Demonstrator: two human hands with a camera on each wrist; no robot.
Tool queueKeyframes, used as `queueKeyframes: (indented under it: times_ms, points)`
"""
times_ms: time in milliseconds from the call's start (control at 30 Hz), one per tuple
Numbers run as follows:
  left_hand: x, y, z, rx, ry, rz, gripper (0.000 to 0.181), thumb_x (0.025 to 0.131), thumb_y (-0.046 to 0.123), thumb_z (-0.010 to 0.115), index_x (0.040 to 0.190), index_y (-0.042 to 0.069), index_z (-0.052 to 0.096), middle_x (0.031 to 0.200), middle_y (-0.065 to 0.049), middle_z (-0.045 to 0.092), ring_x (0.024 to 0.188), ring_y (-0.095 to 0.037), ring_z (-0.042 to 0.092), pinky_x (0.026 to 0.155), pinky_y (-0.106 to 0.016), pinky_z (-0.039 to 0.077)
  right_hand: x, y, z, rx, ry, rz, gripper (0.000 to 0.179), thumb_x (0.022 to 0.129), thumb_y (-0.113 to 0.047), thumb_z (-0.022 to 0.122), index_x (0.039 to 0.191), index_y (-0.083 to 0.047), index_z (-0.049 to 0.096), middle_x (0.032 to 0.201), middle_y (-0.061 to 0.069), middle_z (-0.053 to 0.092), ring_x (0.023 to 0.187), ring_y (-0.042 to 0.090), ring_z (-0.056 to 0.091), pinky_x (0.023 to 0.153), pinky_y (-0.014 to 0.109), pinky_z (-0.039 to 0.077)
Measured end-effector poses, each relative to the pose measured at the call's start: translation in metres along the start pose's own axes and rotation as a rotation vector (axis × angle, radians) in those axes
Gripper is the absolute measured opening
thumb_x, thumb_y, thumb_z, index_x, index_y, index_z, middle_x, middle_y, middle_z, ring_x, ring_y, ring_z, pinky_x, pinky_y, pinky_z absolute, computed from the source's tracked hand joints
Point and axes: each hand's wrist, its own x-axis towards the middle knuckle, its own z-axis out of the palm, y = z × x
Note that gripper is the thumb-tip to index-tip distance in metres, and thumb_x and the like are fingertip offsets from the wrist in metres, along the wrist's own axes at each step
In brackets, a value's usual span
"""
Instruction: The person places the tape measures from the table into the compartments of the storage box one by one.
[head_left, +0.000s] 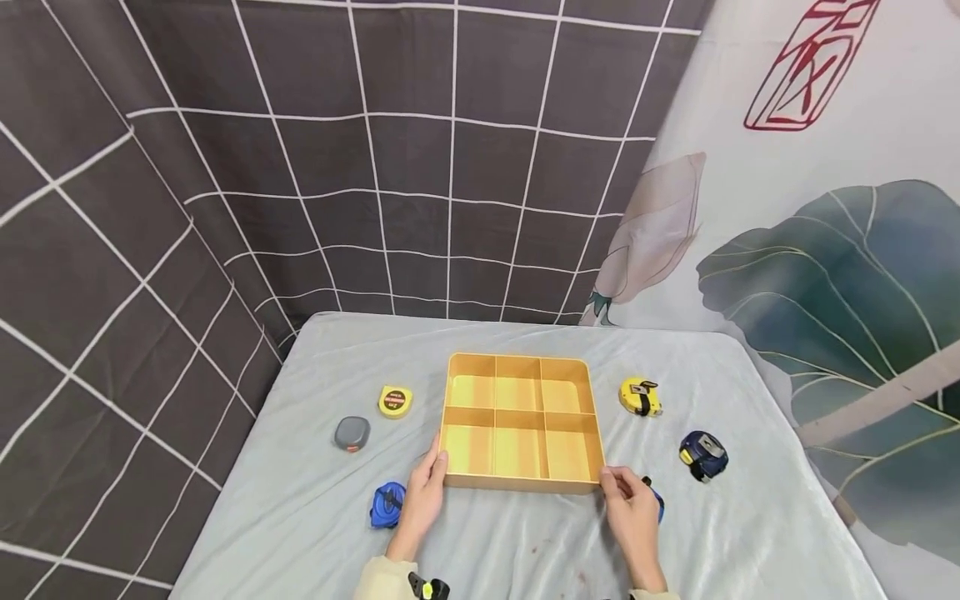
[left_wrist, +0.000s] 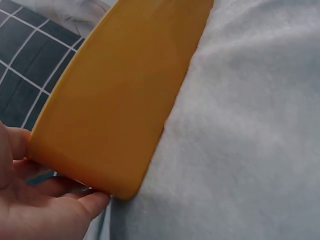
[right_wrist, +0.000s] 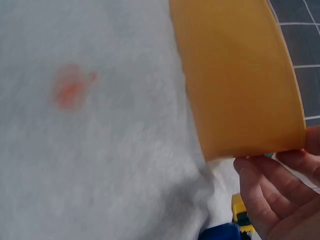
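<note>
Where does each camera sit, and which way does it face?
Head: on the head, facing forward and down at the tray; left hand, right hand and sleeves show.
Left wrist: on that wrist, facing the tray's outside; left hand partly shows.
Right wrist: on that wrist, facing the tray's outside; right hand partly shows.
Both wrist views share the tray and pale sheet.

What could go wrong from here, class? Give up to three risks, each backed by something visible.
The left fingers and right fingers hold the yellow tray near its closer corners, so its far side might dip if lifted.
The blue tape measure beside the left wrist could be knocked if that arm swings outward.
Another blue tape measure, partly hidden just outside the right fingers, might be bumped too.
</note>
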Motion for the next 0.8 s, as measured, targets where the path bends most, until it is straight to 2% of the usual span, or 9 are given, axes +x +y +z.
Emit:
queueKeyframes:
  times_ms: [100,200,267,300,400,500,633,700,800]
  points:
    - [-0.002,-0.002,0.000,0.017,-0.003,-0.028,0.052,0.099,0.035,0.035,0.144,0.009,0.029,0.146,-0.007,0.031,0.135,-0.024,0.025,0.109,-0.041,0.022,0.001,0.002,-0.002,-0.010,0.020,-0.090,0.019,0.086,-0.023,0.062,0.081,-0.006,0.070,0.067,0.002,0.065,0.055,0.002,0.053,0.045,0.018,0.041]
    - [-0.001,-0.005,-0.001,0.030,-0.032,-0.046,0.052,0.099,0.036,0.035,0.145,0.015,0.027,0.148,-0.004,0.028,0.135,-0.023,0.023,0.109,-0.042,0.020,0.003,0.002,-0.006,-0.068,0.075,-0.198,0.014,0.086,-0.014,0.063,0.080,-0.004,0.070,0.071,0.005,0.065,0.058,0.003,0.051,0.053,0.011,0.040]
    - [0.000,-0.006,-0.002,0.035,-0.051,-0.046,0.052,0.098,0.037,0.035,0.146,0.017,0.025,0.149,-0.003,0.027,0.136,-0.023,0.022,0.110,-0.042,0.019,0.006,0.004,-0.007,-0.118,0.118,-0.252,0.008,0.085,-0.008,0.063,0.081,-0.003,0.069,0.076,0.006,0.064,0.062,0.004,0.051,0.056,0.011,0.039]
    - [0.000,-0.007,-0.002,0.034,-0.056,-0.048,0.052,0.098,0.038,0.035,0.146,0.019,0.025,0.149,-0.002,0.026,0.136,-0.022,0.022,0.110,-0.042,0.019,0.007,0.004,-0.008,-0.135,0.118,-0.256,0.006,0.084,-0.006,0.063,0.084,-0.002,0.068,0.083,0.008,0.064,0.069,0.008,0.055,0.063,0.014,0.043]
    - [-0.001,-0.007,-0.003,0.043,-0.053,-0.042,0.051,0.098,0.034,0.037,0.146,0.019,0.025,0.148,0.000,0.027,0.136,-0.021,0.023,0.109,-0.041,0.020,0.009,0.007,-0.010,-0.209,0.076,-0.196,0.014,0.080,-0.003,0.062,0.093,0.002,0.063,0.099,0.017,0.058,0.090,0.026,0.054,0.080,0.033,0.042]
    - [0.000,-0.009,-0.003,0.050,-0.036,-0.038,0.049,0.098,0.026,0.041,0.145,0.018,0.029,0.147,0.000,0.030,0.134,-0.020,0.027,0.108,-0.040,0.023,0.010,0.008,-0.011,-0.335,-0.017,-0.050,0.030,0.077,-0.007,0.062,0.104,0.004,0.058,0.116,0.025,0.046,0.109,0.044,0.038,0.085,0.056,0.029]
    - [0.001,-0.007,-0.005,0.064,-0.032,-0.047,0.048,0.097,0.018,0.043,0.143,0.013,0.031,0.146,-0.003,0.032,0.132,-0.021,0.030,0.107,-0.040,0.026,0.011,0.010,-0.011,-0.453,-0.135,0.134,0.047,0.076,-0.014,0.063,0.118,0.004,0.051,0.125,0.028,0.034,0.116,0.050,0.026,0.083,0.064,0.023]
    - [0.002,-0.003,-0.005,0.056,-0.030,-0.050,0.048,0.096,0.016,0.044,0.143,0.010,0.032,0.145,-0.006,0.033,0.132,-0.024,0.030,0.107,-0.041,0.025,0.011,0.013,-0.011,-0.482,-0.184,0.174,0.051,0.076,-0.015,0.063,0.121,0.003,0.048,0.126,0.030,0.032,0.116,0.051,0.024,0.083,0.066,0.023]
    - [0.000,0.007,-0.006,0.027,-0.030,-0.040,0.048,0.095,0.012,0.046,0.141,0.003,0.033,0.144,-0.013,0.034,0.131,-0.029,0.031,0.105,-0.045,0.027,0.010,0.017,-0.011,-0.513,-0.220,0.183,0.054,0.074,-0.015,0.063,0.122,0.003,0.047,0.125,0.031,0.031,0.115,0.052,0.025,0.082,0.067,0.025]
